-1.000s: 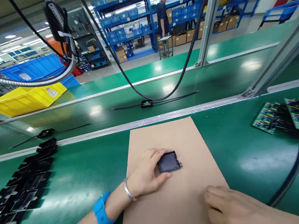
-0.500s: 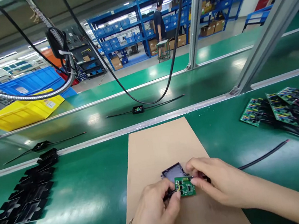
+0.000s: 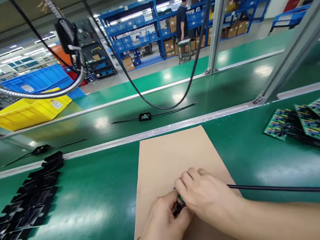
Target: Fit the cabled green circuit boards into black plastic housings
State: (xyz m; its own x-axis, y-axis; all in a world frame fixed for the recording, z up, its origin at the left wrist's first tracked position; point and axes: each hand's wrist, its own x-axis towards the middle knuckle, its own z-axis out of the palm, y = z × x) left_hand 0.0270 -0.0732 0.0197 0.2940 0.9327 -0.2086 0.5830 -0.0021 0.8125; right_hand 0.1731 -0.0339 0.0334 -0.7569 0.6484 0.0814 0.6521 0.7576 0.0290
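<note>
Both hands meet over the near part of a brown cardboard sheet point(image 3: 175, 153) on the green bench. My right hand point(image 3: 206, 197) curls over a small green circuit board point(image 3: 181, 199), which it mostly hides, pressing it down into a black plastic case that only shows as a dark sliver. My left hand point(image 3: 163, 223) pinches the case's near left side point(image 3: 177, 209). A black cable point(image 3: 286, 189) runs from under my right hand out to the right.
Rows of black plastic cases point(image 3: 25, 204) lie at the left. A pile of green circuit boards with black leads point(image 3: 307, 124) sits at the right. Beyond a metal rail, a conveyor carries wired units point(image 3: 145, 116). A yellow bin point(image 3: 26, 110) stands far left; a person stands at blue shelving.
My right hand has closed over the circuit board and case, covering them. The cable now stretches straight to the right. The view shifted slightly.
</note>
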